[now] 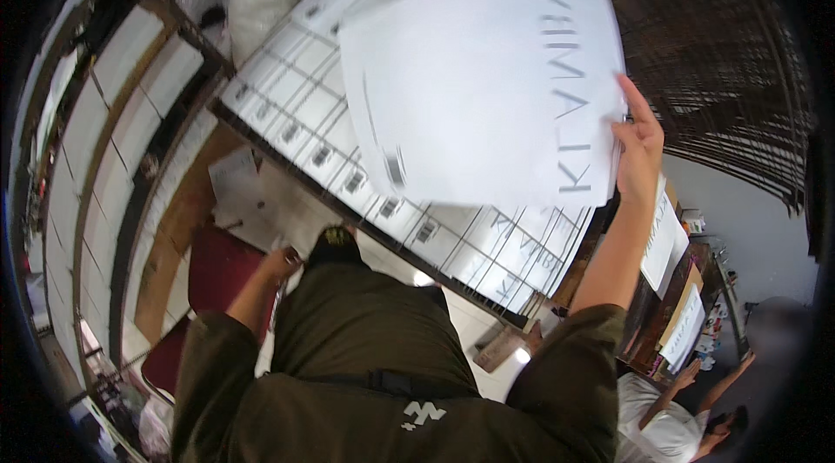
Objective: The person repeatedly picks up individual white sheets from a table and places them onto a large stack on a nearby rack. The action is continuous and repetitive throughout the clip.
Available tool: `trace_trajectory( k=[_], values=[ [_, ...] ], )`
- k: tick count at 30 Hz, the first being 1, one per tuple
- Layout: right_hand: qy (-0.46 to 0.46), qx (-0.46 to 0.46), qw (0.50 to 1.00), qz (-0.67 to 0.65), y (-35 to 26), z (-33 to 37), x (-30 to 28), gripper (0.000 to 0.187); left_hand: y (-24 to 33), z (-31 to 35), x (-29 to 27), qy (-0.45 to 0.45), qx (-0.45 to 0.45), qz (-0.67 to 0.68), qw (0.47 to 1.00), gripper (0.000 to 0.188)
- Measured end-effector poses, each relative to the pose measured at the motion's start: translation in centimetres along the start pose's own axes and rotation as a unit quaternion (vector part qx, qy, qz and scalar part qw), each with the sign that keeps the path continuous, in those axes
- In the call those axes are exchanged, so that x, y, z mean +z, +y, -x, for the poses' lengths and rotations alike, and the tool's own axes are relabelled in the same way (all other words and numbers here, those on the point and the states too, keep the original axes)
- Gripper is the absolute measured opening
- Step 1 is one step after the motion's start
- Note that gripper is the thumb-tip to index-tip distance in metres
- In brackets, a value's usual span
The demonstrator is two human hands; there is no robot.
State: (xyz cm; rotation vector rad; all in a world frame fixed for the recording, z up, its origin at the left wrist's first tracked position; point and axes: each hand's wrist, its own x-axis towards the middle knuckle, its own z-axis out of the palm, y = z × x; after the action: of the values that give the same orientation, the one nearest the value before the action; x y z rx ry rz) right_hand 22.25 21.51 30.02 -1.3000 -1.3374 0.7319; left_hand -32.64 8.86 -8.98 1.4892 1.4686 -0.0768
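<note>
My right hand [642,145] grips the right edge of a large white printed sheet [461,89], thumb on its face and fingers at the edge. The sheet is raised and tilted over a wire rack [322,193], with dark lettering along its right side and a small dark mark near its lower left. More white printed sheets [317,154] lie on the rack, partly hidden beneath the raised one. Down by my left thigh, my left hand [283,265] is away from the rack, near a dark red chair [222,267]; its fingers look slightly apart, with nothing visible in them.
Tiered racks [130,115] holding white sheets curve along the left. A white plastic sack [265,6] stands behind the rack. At the lower right, a person in a white shirt [652,419] works by a dark table with printed sheets [683,328]. A wooden block [503,350] lies on the floor.
</note>
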Motion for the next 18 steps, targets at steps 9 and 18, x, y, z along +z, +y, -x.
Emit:
trace_trajectory(
  k=[9,18],
  values=[
    [0.213,0.134,0.960,-0.125,27.6,2.6,-1.5,0.060,-6.5,7.1,3.2,0.085,-0.134,-0.004,0.987,0.038],
    [0.146,0.142,0.978,-0.042,38.2,1.5,-4.3,0.059,4.3,18.0,13.6,0.058,-0.288,0.100,0.951,0.046]
  ],
)
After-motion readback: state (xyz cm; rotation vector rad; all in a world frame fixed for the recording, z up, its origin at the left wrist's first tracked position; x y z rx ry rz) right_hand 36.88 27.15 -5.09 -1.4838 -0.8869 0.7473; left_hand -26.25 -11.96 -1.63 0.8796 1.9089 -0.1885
